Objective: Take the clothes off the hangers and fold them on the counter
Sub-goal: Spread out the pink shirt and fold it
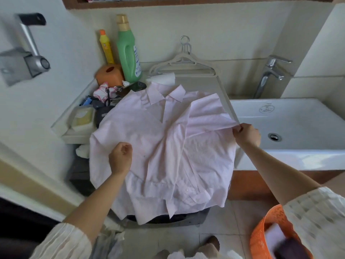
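A pale pink collared shirt (160,146) lies spread front-up over the counter (222,90), its hem hanging past the near edge. My right hand (246,135) pinches the shirt's right sleeve, which is folded in across the chest. My left hand (120,157) rests on the shirt's left side with its fingers curled; whether it grips cloth is unclear. Bare white hangers (183,65) lean against the wall behind the collar.
A white sink (291,128) with a chrome tap (270,73) sits to the right. A green bottle (128,51), a yellow bottle (106,47), an orange holder (110,71) and small clutter crowd the counter's left. An orange basket (270,234) hangs by my right arm.
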